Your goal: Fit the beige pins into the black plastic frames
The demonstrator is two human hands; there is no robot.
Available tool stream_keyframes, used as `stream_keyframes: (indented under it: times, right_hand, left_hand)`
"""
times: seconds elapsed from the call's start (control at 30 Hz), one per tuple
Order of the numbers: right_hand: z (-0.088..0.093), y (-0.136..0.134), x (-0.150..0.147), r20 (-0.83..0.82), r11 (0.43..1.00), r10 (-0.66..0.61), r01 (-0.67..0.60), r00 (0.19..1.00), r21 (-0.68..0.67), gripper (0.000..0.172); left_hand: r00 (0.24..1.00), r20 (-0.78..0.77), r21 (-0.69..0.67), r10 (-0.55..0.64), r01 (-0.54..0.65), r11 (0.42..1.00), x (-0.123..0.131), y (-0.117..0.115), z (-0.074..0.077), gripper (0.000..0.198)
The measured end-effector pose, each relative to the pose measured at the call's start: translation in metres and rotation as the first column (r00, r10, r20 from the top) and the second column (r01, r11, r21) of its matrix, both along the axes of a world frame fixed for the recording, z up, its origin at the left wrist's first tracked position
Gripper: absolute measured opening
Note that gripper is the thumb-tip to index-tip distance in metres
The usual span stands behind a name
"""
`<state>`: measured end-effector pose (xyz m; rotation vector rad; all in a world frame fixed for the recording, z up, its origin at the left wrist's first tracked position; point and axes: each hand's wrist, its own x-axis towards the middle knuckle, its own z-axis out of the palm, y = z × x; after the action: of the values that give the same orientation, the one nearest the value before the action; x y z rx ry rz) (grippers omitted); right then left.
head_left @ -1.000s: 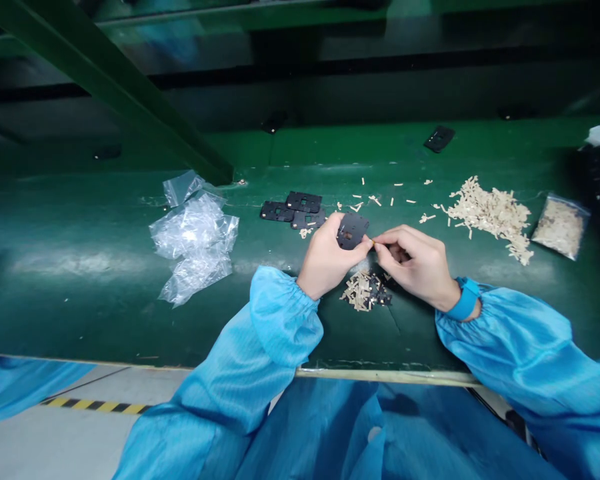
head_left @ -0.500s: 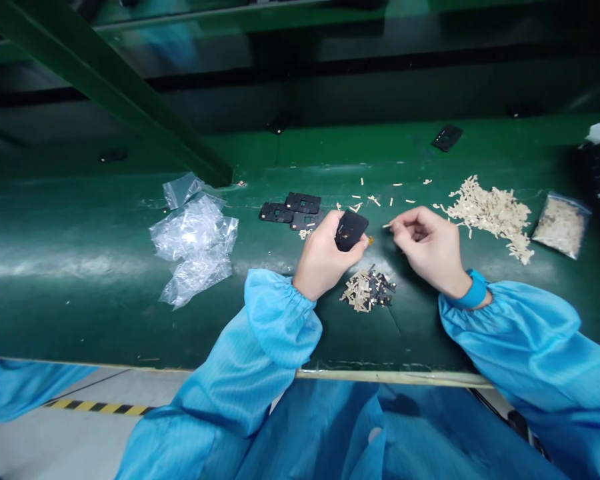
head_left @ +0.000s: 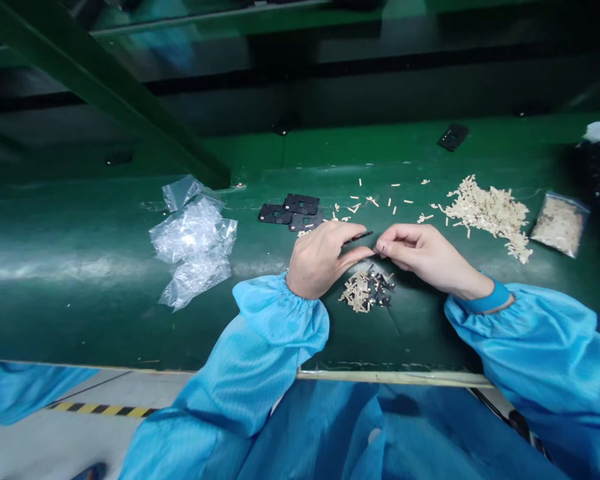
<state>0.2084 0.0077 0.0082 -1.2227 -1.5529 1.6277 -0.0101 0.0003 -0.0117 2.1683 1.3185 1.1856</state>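
My left hand (head_left: 320, 257) grips a flat black plastic plate (head_left: 359, 237), now turned nearly edge-on, so its face is hidden. Just right of it, the thumb and forefinger of my right hand (head_left: 420, 253) are pinched together, close to the left fingertips. A tiny dark sliver shows at that pinch, too small to name. Below both hands lies a small mixed pile of beige strips and black pieces (head_left: 365, 290). Several similar black plates (head_left: 301, 203) lie overlapping beyond my left hand.
A heap of beige strips (head_left: 490, 212) lies at the right, beside a clear zip bag (head_left: 560, 224) of more strips. Empty plastic bags (head_left: 193, 230) are piled at the left. A green post (head_left: 180, 143) rises behind them. Another black plate (head_left: 453, 137) lies at the back.
My left hand has tilted the black plate from face-up view to edge-on. My right hand has moved left to meet it; the beige strip in its fingertips no longer shows.
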Motion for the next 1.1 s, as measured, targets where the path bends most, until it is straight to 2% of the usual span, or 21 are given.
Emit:
stream_keyframes:
  times: [0.07,0.13,0.23,0.3,0.43,0.47,0.53,0.57,0.63,0.7,0.77,0.83,0.97,1.1]
  right_hand:
    - [0.002,-0.001,0.000,-0.173,0.971,0.052,-0.091,0.984,-0.223,0.032]
    - [0.002,-0.002,0.000,-0.304,0.926,0.050,-0.158,0.951,-0.342,0.031]
    - [0.002,-0.003,-0.002,-0.393,0.891,0.025,-0.198,0.919,-0.408,0.026]
    - [0.002,-0.004,-0.003,-0.402,0.893,0.004,-0.185,0.915,-0.411,0.024]
    - [-0.002,-0.005,-0.005,-0.334,0.953,-0.054,-0.051,0.941,-0.298,0.023]
    - [-0.003,-0.005,-0.005,-0.292,0.970,-0.077,0.004,0.953,-0.244,0.024]
    - [-0.005,-0.005,-0.007,-0.189,0.987,-0.127,0.106,0.974,-0.120,0.026]
    - [-0.006,-0.005,-0.007,-0.141,0.988,-0.150,0.142,0.979,-0.063,0.027]
    - [-0.007,-0.005,-0.009,-0.079,0.984,-0.176,0.178,0.981,0.017,0.028]
    - [-0.008,-0.005,-0.010,-0.055,0.982,-0.181,0.184,0.982,0.046,0.027]
    - [-0.010,-0.006,-0.011,-0.031,0.982,-0.181,0.182,0.983,0.053,0.024]
    - [-0.011,-0.007,-0.012,0.004,0.981,-0.184,0.183,0.983,0.069,0.020]
    - [-0.013,-0.009,-0.014,0.054,0.977,-0.189,0.182,0.980,0.109,0.015]
    - [-0.012,-0.012,-0.015,0.069,0.977,-0.185,0.176,0.980,0.123,0.015]
  left_hand:
    - [1.000,0.024,0.026,-0.009,0.008,1.000,0.001,-0.001,0.002,0.038]
    - [0.999,0.045,0.080,-0.014,0.010,0.997,0.002,-0.002,0.002,0.035]
    - [0.997,0.070,0.096,-0.014,0.007,0.995,0.003,-0.003,0.002,0.033]
    - [0.998,0.056,0.057,-0.002,-0.001,0.998,0.002,-0.003,0.002,0.034]
    - [0.996,0.081,-0.017,0.029,-0.028,0.999,0.005,-0.003,0.004,0.035]
    - [0.991,0.123,-0.064,0.044,-0.036,0.997,0.006,-0.003,0.005,0.036]
    - [0.966,0.246,-0.243,0.079,-0.018,0.970,0.011,-0.003,0.006,0.033]
    - [0.942,0.322,-0.359,0.099,0.025,0.933,0.013,-0.002,0.006,0.030]
    - [0.868,0.474,-0.550,0.150,0.159,0.820,0.018,-0.001,0.006,0.025]
    - [0.795,0.573,-0.636,0.200,0.278,0.720,0.020,0.000,0.005,0.023]
    - [0.766,0.598,-0.662,0.235,0.306,0.685,0.020,0.001,0.005,0.021]
    - [0.782,0.576,-0.653,0.237,0.266,0.709,0.019,0.003,0.006,0.017]
    - [0.837,0.496,-0.569,0.232,0.112,0.815,0.017,0.004,0.008,0.009]
    - [0.836,0.471,-0.600,0.280,0.071,0.796,0.020,0.002,0.012,0.010]
